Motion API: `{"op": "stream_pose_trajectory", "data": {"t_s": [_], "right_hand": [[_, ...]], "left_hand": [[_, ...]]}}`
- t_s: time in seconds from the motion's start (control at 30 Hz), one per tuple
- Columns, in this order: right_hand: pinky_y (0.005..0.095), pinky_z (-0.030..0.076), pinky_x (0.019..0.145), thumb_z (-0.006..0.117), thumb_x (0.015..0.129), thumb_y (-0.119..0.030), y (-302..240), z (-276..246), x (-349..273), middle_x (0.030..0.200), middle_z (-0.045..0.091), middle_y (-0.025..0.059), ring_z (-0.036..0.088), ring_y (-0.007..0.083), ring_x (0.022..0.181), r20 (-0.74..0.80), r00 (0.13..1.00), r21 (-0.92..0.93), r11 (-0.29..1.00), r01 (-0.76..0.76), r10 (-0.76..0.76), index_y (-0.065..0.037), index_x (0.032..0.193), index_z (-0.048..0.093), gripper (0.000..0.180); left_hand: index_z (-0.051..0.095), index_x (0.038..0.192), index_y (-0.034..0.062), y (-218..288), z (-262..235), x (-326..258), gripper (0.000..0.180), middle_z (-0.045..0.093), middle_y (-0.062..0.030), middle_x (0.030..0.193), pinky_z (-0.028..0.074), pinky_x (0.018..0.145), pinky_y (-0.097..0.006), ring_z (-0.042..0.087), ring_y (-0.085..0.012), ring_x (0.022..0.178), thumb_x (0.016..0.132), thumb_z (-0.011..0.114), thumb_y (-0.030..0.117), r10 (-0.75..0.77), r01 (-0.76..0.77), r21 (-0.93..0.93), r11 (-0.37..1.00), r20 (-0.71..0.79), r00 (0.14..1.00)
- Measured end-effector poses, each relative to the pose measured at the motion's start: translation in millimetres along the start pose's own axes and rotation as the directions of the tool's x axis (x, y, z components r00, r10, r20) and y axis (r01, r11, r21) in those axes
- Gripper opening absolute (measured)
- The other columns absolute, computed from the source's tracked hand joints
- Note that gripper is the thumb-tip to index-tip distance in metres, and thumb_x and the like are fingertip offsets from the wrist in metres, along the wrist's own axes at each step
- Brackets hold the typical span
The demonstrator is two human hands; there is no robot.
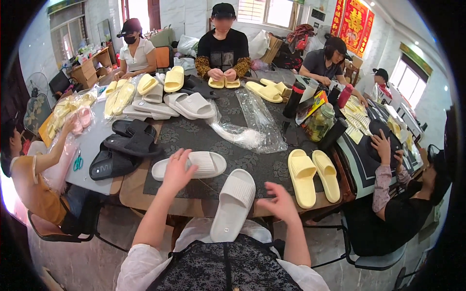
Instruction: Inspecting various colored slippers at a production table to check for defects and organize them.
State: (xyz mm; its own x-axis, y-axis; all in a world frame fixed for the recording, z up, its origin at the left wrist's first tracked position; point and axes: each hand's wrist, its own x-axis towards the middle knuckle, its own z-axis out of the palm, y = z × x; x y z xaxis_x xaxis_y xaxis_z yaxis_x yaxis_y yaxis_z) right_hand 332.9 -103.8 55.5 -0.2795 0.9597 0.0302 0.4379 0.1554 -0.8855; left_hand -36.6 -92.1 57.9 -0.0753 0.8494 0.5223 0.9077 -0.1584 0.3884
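Leaning from my lap against the table's near edge is a light grey slide slipper (235,194), its ribbed strap facing up and toe pointing away. Its mate, another grey slipper (208,164), lies sideways on the dark patterned cloth. My left hand (177,170) is over that second slipper's middle, fingers apart; whether it touches is unclear. To the right of the leaning slipper, my right hand (280,202) hovers with thumb and fingers spread, holding nothing. Beyond both hands, a crumpled clear plastic bag (259,123) is spread on the cloth.
Two pale yellow slippers (302,179) stand right of my right hand. Black slippers (114,157) are heaped at left, and grey ones (191,104) farther back. Bottles and a jar (320,121) line the right side. Several people sit around the table, one handling yellow slippers (224,83) opposite.
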Motion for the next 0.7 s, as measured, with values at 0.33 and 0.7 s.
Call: {"op": "stream_pose_trajectory", "data": {"t_s": [0.33,0.7], "right_hand": [[0.0378,0.051,0.087,0.076,0.073,-0.029,2.3,25.5,21.2,0.119,0.059,0.0134,0.063,0.0270,0.100,-0.005,0.978,-0.296,0.935,0.197,-0.207,-0.005,0.123,0.057,0.059],[0.0307,0.056,0.074,0.073,0.076,-0.012,11.8,30.5,1.4,0.104,0.065,0.0133,0.068,0.0202,0.083,-0.127,0.980,-0.179,0.975,0.132,-0.156,0.000,0.114,0.062,0.041]], "left_hand": [[0.061,0.107,0.0010,41.3,-2.1,-28.3,0.060,0.065,-0.0233,0.099,0.050,0.081,-0.047,0.062,-0.0389,0.096,0.087,0.055,0.056,-0.253,0.178,0.243,0.954,0.326,0.911],[0.066,0.112,0.0105,76.7,-32.4,-63.5,0.051,0.066,-0.0132,0.093,0.052,0.075,-0.042,0.065,-0.0314,0.085,0.081,0.063,0.052,0.268,-0.067,-0.292,0.954,0.732,0.627]]}}
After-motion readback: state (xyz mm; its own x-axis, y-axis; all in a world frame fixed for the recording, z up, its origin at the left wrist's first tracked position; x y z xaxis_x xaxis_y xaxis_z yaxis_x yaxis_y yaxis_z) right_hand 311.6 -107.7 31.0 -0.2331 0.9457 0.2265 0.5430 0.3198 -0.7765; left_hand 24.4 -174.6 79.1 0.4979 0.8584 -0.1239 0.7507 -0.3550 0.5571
